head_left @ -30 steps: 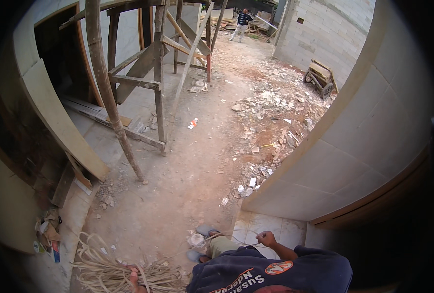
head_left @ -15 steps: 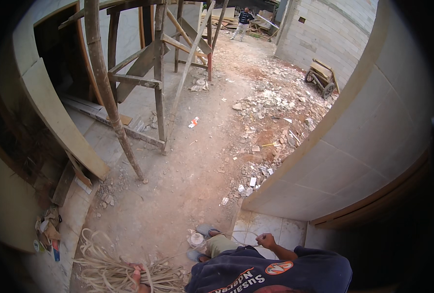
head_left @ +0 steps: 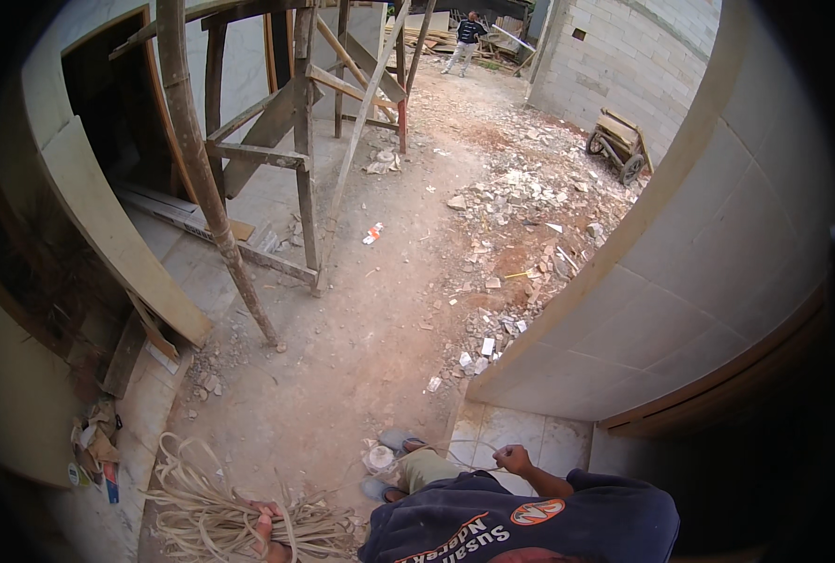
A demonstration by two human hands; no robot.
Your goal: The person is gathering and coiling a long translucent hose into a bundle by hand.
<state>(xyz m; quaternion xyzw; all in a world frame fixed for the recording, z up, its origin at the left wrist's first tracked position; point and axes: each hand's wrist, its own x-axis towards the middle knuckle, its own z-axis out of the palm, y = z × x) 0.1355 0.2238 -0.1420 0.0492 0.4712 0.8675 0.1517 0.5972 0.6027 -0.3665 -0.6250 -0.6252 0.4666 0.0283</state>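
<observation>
A loose bundle of pale strapping (head_left: 197, 530) spreads at the lower left — the left hand (head_left: 265, 531) is curled around some of it. The right hand (head_left: 511, 458) pinches a thin strand (head_left: 472, 467) over white tiles (head_left: 511, 427); beyond — rubble (head_left: 530, 183) and a wooden cart (head_left: 616, 143).

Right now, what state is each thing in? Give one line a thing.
Rope: bunched in loose loops
Left hand: gripping the rope
Right hand: closed on a rope strand
Shoes: worn
Wooden frame: standing
Cart: parked, unattended
Rubble: broken, scattered
Far person: standing
</observation>
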